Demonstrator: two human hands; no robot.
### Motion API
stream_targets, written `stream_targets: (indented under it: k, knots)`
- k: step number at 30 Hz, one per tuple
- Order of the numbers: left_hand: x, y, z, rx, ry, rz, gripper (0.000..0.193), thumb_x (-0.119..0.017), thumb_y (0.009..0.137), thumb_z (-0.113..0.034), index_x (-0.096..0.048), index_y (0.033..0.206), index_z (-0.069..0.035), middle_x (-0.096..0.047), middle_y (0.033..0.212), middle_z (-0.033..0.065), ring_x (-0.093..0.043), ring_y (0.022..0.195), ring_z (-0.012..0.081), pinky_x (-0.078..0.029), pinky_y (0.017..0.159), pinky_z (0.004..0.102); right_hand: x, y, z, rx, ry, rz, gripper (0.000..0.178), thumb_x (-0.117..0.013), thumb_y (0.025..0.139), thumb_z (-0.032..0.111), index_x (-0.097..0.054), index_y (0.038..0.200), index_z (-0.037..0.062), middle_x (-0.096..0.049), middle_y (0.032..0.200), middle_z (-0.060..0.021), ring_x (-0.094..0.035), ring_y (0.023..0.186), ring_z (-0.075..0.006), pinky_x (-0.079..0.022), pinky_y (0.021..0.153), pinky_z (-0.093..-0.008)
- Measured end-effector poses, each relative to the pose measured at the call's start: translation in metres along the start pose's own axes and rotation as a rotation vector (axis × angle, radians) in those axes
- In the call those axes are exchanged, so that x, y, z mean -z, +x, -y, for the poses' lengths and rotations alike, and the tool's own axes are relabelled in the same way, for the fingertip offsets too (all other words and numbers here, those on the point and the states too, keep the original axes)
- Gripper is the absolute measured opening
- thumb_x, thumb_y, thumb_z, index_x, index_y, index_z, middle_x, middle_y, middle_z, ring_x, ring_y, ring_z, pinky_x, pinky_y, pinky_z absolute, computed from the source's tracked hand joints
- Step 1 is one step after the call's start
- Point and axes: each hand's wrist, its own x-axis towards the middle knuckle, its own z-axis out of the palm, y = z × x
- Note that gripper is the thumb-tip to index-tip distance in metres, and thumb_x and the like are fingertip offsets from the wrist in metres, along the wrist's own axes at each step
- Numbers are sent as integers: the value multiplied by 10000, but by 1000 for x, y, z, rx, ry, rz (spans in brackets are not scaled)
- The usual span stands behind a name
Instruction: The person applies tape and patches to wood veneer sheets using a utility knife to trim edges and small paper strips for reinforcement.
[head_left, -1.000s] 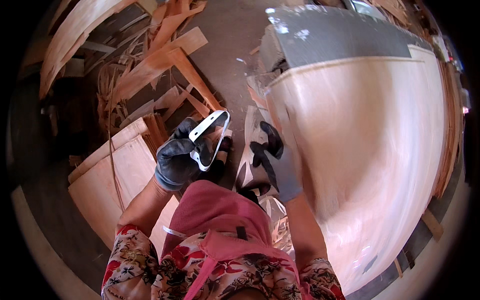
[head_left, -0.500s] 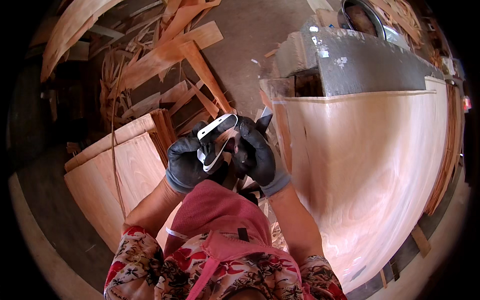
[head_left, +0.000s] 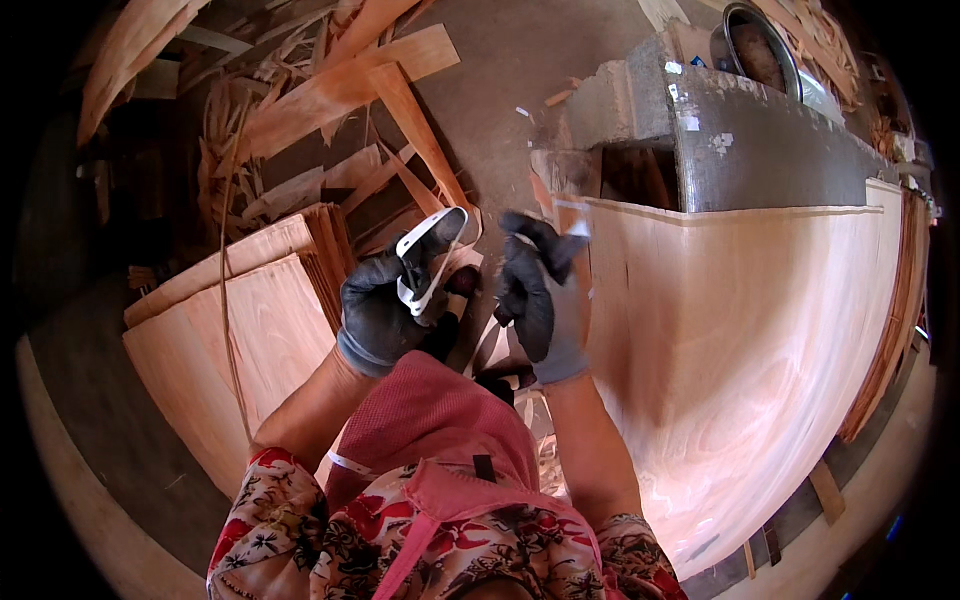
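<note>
My left hand (head_left: 385, 310), in a black-coated grey glove, grips a white bent band (head_left: 432, 222) with small holes along it. The band curves into a loop open on one side, and the fingers cover part of it. To its right, apart from it, my right hand (head_left: 535, 300) is raised in a matching glove, with its fingers curled. A small pale strip (head_left: 578, 230) shows at the fingertips of the right hand; motion blurs it, and its kind is unclear.
Stacked wood veneer sheets (head_left: 220, 330) stand at the left. A large curved veneer sheet (head_left: 740, 350) hangs over a pile at the right, below a grey metal-faced block (head_left: 770, 140). Veneer scraps (head_left: 330, 100) litter the floor ahead. A round metal container (head_left: 760, 50) sits at the far right.
My right hand has drawn away from the white band to the right, and the pale strip now shows at its fingertips. My left hand still holds the band and has hardly moved.
</note>
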Motion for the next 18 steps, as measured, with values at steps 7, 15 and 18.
stream_targets:
  k: [7,15,18]
  knots:
    - [3,3,5,35,-73,51,502,-572,886,-161,-474,1341,27,-661,1147,211,-713,926,304,-623,669,360,0,20,-29,-53,-3,136,222,-706,922,132,-660,1127,61,-649,776,-7,-568,583,-78,-407,483,-198]
    - [5,3,-2,22,-122,79,571,-600,867,-149,-452,1390,28,-621,1269,225,-710,995,310,-641,690,334,-1,19,-32,20,-42,2,122,-662,911,29,-690,1029,24,-676,784,-40,-601,630,-104,-462,537,-230]
    - [25,5,-7,-63,-126,59,601,-609,860,-159,-440,1405,28,-617,1288,211,-714,999,270,-642,686,323,0,17,-27,28,-140,-44,122,-669,912,37,-696,1030,21,-674,795,-34,-597,634,-104,-470,563,-227]
